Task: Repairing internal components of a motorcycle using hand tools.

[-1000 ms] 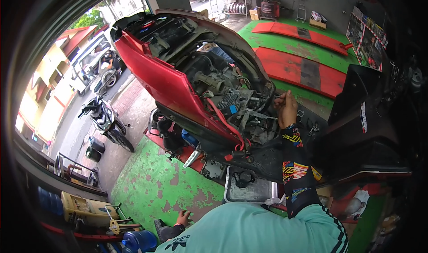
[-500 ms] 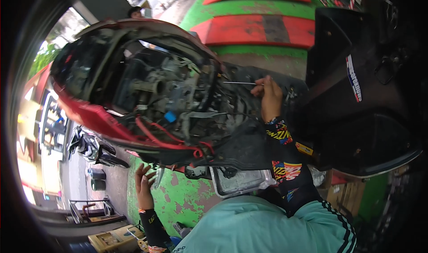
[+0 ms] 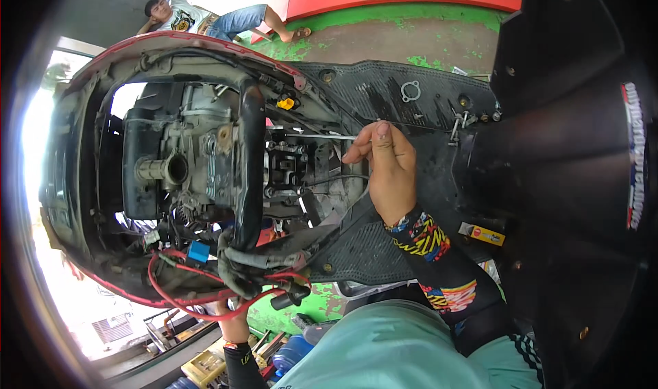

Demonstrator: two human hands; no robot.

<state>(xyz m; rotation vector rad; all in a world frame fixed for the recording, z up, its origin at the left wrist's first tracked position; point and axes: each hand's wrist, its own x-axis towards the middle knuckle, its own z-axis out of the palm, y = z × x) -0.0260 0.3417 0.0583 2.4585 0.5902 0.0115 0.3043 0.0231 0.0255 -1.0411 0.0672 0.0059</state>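
My right hand [image 3: 392, 173] is closed around one end of a thin metal rod [image 3: 319, 137]. The rod points left, its far end over the exposed engine top [image 3: 284, 166] of a partly stripped motor scooter. Whether it has a handle inside my fist is hidden. Down at the scooter's near side, my left hand [image 3: 234, 324] reaches up under the red body edge. Its fingers are mostly hidden behind the frame and a red cable [image 3: 264, 294]. A blue connector [image 3: 199, 252] sits among the wires close by.
The black footboard [image 3: 370, 87] carries a ring-shaped gasket [image 3: 410, 91], loose bolts [image 3: 456, 125] and a small yellow box [image 3: 482, 234]. A dark front panel [image 3: 548, 149] rises at right. A metal tray [image 3: 349, 289] lies below the footboard. A person [image 3: 199, 19] reclines beyond the scooter.
My view has shifted closer over the scooter. My left hand has gone from beside the body to partly beneath its edge. My right hand still holds the rod, now above the engine opening.
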